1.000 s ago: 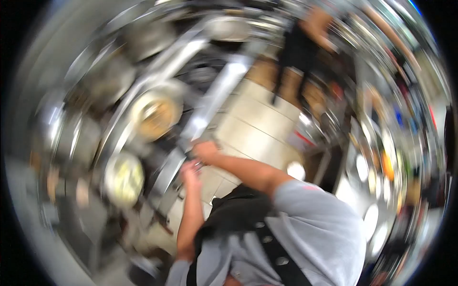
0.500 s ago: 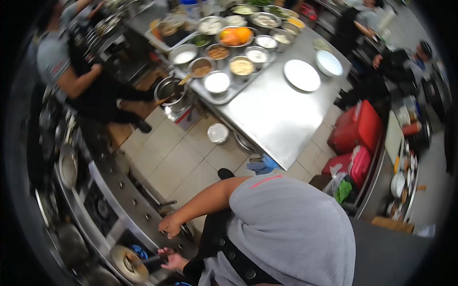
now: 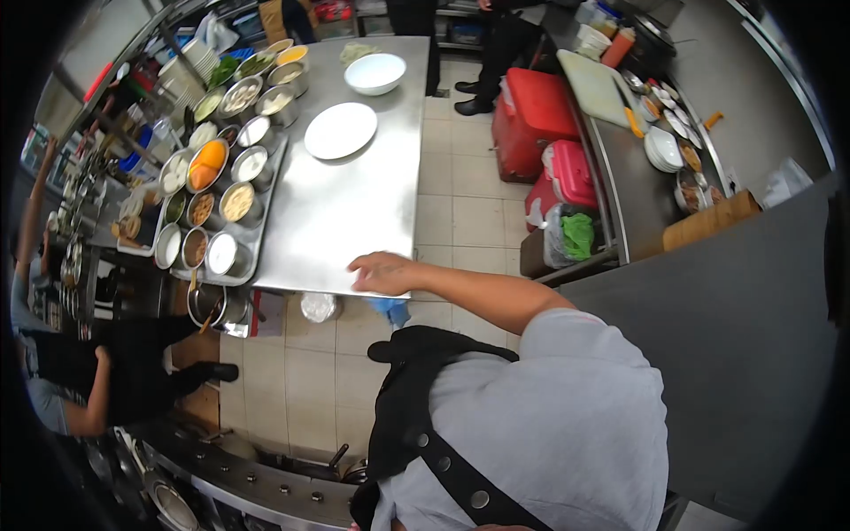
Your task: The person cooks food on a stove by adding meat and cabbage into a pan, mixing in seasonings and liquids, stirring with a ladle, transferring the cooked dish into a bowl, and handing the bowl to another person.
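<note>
My right hand [image 3: 382,273] reaches over the near edge of the steel table [image 3: 345,221], fingers stretched and slightly apart, nothing visible in them. Whether it touches the metal I cannot tell. My left hand is out of view below. Farther up the same table lie a white oval plate [image 3: 341,131] and a white bowl [image 3: 375,74]. Left of my right hand is a metal tray [image 3: 268,205] crowded with several ingredient containers, among them a white-filled one [image 3: 223,253] and one with orange pieces [image 3: 207,163].
Below the table's edge are a lidded white tub [image 3: 320,306] and a blue item [image 3: 390,311]. A stove front [image 3: 292,487] runs along the bottom left, near a co-worker [image 3: 97,372]. Red cooler [image 3: 540,124] and pink cooler [image 3: 568,175] stand right, beside a counter with a cutting board [image 3: 595,87].
My view has swung from the stove towards the table. My right hand has moved from the stove to the table edge. My left hand, earlier at a pan's handle, has left the view.
</note>
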### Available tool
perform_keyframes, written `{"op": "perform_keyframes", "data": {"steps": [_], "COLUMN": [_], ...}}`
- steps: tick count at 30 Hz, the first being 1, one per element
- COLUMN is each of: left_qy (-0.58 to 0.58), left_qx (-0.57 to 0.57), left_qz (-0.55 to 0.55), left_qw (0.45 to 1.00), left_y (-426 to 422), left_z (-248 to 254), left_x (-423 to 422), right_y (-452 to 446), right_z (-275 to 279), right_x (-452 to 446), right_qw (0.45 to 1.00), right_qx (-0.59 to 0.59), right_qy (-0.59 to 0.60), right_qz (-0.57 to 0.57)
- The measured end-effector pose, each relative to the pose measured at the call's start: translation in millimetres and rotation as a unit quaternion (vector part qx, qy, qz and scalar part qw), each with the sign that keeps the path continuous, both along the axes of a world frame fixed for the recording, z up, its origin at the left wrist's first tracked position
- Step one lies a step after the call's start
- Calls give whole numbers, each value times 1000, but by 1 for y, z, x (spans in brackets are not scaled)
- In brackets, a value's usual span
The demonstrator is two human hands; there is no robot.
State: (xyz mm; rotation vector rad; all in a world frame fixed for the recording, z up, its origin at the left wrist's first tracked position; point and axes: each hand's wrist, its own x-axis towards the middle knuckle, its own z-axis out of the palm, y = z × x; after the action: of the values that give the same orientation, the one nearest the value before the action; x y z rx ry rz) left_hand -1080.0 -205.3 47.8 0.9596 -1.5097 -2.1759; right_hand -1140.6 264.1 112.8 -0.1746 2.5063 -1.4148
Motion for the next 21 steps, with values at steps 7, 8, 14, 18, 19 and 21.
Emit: {"op": "perform_keyframes", "data": {"steps": [7, 8, 14, 18, 19, 21], "left_qy": [38, 42, 12, -103, -142, -229], "left_qx": [-60, -66, -91, -73, -62, -33], "left_qz": [-119, -126, -130, -107, -104, -101], "left_qw": [990, 989, 987, 986, 982, 968], "left_y": [52, 56, 67, 69, 72, 84], "left_z": [60, 66, 55, -11, -30, -64], "left_x": [-88, -95, -62, 24, 49, 101], "right_y": [163, 188, 346, 449, 477, 547], "right_z": [-19, -27, -62, -72, -75, -93], "right_x": [90, 96, 131, 164, 178, 204], "right_qw": [948, 929, 770, 713, 690, 654], "right_qx": [18, 20, 173, 146, 162, 257], "right_qy": [50, 58, 169, 67, 55, 62], "right_qz": [-315, -365, -591, -682, -703, -709]}}
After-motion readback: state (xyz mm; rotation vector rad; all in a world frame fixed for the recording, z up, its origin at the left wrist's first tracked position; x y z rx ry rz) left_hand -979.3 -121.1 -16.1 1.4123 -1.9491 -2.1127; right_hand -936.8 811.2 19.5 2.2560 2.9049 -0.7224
